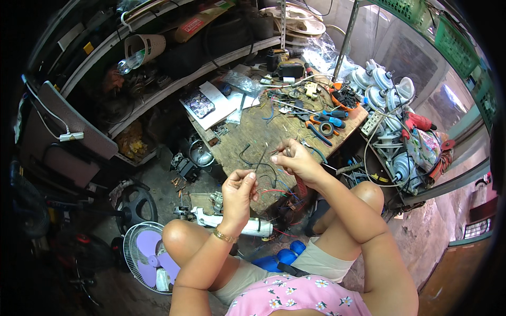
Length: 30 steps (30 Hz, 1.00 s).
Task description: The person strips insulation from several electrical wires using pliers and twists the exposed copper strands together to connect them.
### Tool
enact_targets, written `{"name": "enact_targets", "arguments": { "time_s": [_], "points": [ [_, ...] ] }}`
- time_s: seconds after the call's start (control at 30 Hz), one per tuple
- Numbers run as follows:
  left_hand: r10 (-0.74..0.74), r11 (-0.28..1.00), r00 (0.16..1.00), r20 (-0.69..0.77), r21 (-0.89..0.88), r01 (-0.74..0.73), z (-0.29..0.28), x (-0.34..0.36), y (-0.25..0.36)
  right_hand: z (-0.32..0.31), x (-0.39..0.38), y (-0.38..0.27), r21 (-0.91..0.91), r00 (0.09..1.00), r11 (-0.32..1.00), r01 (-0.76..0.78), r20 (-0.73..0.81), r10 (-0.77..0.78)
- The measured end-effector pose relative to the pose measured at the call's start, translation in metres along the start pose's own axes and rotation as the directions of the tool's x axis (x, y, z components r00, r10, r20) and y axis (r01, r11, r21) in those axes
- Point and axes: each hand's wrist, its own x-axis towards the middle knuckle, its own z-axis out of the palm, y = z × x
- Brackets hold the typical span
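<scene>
Dark, thin wire [261, 157] pinched btwn L hand [240, 194] fingertips; R hand [296, 164] curled, can't tell its grip.

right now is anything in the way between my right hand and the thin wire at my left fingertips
Nothing visible stands between the right hand and the thin wire at the left hand; there's a gap. A black cable shows behind, seemingly lying on the table below.
</scene>
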Motion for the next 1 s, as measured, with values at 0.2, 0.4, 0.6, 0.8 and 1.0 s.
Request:
{"name": "enact_targets", "arguments": {
  "time_s": [0.2, 0.4, 0.6, 0.8, 1.0],
  "points": [
    [-0.05, 0.996, 0.997, -0.06, -0.079, 0.045, -0.004, 0.004, -0.001, 0.011, -0.02, 0.004, 0.241, 0.955, 0.965, -0.1, 0.294, 0.026],
    [-0.017, 1.0, 0.998, 0.056, 0.008, 0.017, 0.002, -0.001, 0.0, 0.031, -0.024, -0.006, 0.13, 0.944, 0.991, 0.027, 0.323, -0.068],
    [0.021, 0.997, 0.991, 0.133, 0.07, -0.031, 0.0, 0.0, 0.002, 0.027, -0.029, -0.019, 0.046, 0.951, 0.998, 0.053, 0.302, -0.064],
    [0.069, 0.987, 0.985, 0.156, 0.137, -0.09, 0.004, -0.005, 0.007, 0.025, -0.032, -0.023, 0.033, 0.961, 0.999, 0.037, 0.272, -0.044],
    [0.16, 0.931, 0.96, 0.228, 0.288, -0.223, 0.004, -0.009, 0.014, 0.021, -0.034, -0.026, 0.079, 0.96, 0.997, 0.009, 0.28, -0.031]
  ]
}}
